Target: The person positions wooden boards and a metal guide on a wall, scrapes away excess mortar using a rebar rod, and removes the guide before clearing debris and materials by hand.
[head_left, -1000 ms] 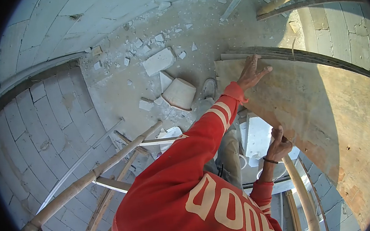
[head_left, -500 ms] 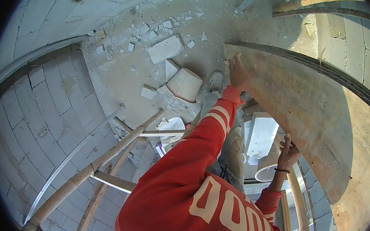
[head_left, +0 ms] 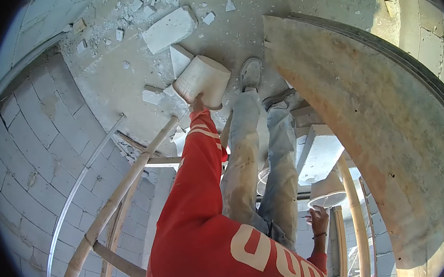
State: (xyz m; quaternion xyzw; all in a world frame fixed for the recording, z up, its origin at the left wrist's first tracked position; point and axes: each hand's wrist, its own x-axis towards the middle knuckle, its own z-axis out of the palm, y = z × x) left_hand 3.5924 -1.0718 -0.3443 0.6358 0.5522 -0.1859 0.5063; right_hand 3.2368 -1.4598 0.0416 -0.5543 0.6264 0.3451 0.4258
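My left hand (head_left: 198,104), at the end of a red sleeve, is at the rim of a dusty white bucket (head_left: 203,79) that lies tipped over on the floor. Its fingers are on the bucket's edge, partly hidden. A dark band circles the wrist of my right hand (head_left: 319,218), which holds nothing; its fingers are apart and loosely bent. Just above that hand is a second bucket (head_left: 327,190). Further right stands the large worn board (head_left: 356,105), with neither hand on it.
Broken white blocks (head_left: 171,29) and rubble lie on the floor ahead. Bamboo poles (head_left: 116,200) and a thin metal rod (head_left: 74,196) slant along the left. Another white block (head_left: 318,154) sits right of my legs. Grey block surfaces (head_left: 27,150) flank the space.
Both hands have come off the board. My left hand has moved left to the tipped bucket, my right hand down and left. The view has shifted, bringing my legs into sight.
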